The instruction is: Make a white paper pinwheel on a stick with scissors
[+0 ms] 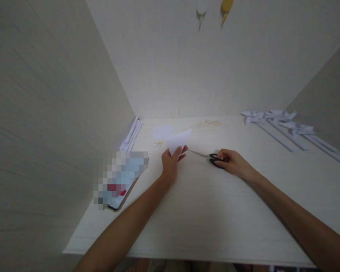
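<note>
Where pale walls enclose, white desk [204, 211], paper pinwheels [274, 119]

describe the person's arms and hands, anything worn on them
Both arms are bare from the bottom edge of the picture to the wrists: no sleeves, watch or bracelet show. The left hand has red-painted fingernails, seen at the fingertips. The right hand is bare too; no ring shows, and its nails are too small to tell. No gloves on either hand.
</note>
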`<state>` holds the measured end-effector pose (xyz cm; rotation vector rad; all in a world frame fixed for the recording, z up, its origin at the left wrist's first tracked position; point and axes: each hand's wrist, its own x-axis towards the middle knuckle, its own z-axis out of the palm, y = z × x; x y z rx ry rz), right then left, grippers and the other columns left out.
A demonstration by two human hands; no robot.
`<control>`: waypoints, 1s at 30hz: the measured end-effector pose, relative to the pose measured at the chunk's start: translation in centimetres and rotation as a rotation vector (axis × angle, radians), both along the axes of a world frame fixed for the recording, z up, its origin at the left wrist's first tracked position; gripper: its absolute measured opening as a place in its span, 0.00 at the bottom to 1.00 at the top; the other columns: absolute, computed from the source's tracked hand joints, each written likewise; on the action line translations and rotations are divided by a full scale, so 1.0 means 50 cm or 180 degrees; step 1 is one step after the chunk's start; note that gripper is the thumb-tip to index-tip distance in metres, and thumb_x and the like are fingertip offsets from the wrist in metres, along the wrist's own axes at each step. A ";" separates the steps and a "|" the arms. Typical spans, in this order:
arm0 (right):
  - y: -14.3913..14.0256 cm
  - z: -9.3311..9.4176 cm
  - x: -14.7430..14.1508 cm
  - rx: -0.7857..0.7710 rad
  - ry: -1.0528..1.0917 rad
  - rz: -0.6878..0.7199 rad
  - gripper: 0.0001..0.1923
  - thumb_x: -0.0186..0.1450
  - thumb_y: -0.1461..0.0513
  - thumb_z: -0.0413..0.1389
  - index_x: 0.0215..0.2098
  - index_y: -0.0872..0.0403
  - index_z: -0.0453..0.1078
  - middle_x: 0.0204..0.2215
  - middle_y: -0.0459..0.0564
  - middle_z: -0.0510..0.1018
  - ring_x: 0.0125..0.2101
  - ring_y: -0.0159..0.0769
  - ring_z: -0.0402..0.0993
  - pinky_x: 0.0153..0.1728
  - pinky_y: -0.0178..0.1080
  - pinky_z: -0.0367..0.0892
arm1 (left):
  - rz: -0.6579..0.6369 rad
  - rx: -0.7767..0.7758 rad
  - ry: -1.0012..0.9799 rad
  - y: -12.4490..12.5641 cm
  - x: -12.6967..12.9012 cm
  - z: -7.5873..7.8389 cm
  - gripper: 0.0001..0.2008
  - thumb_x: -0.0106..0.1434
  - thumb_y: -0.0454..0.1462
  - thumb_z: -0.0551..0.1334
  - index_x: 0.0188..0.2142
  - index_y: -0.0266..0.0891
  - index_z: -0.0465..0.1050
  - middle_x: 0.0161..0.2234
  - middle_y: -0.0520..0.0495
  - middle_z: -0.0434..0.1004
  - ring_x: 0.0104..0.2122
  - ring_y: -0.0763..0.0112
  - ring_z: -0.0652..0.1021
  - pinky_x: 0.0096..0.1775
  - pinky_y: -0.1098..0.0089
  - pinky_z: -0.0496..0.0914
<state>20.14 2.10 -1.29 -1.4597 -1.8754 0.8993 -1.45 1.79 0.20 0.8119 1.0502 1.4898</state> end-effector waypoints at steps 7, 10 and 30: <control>0.095 0.029 -0.007 0.0683 -0.1835 -0.0953 0.08 0.58 0.59 0.50 0.32 0.55 0.63 0.31 0.52 0.73 0.30 0.37 0.68 0.27 0.35 0.59 | 0.0113 0.0018 0.0115 -0.003 0.001 0.003 0.13 0.51 0.38 0.61 0.36 0.32 0.70 0.38 0.39 0.75 0.37 0.66 0.76 0.35 0.69 0.69; 0.126 0.049 -0.032 0.0598 -0.2414 -0.0827 0.10 0.60 0.62 0.47 0.39 0.57 0.63 0.38 0.57 0.71 0.35 0.39 0.69 0.29 0.35 0.60 | -0.0010 0.0034 0.0209 -0.004 0.001 0.003 0.13 0.51 0.38 0.61 0.34 0.31 0.70 0.37 0.38 0.75 0.35 0.65 0.77 0.32 0.70 0.69; -0.022 0.046 -0.101 -0.0939 0.2258 0.0095 0.23 0.58 0.48 0.48 0.42 0.56 0.62 0.17 0.43 0.67 0.15 0.26 0.58 0.16 0.30 0.52 | -0.0197 0.0420 0.1492 -0.027 0.009 0.016 0.07 0.50 0.37 0.59 0.23 0.34 0.70 0.18 0.50 0.70 0.17 0.75 0.69 0.20 0.74 0.64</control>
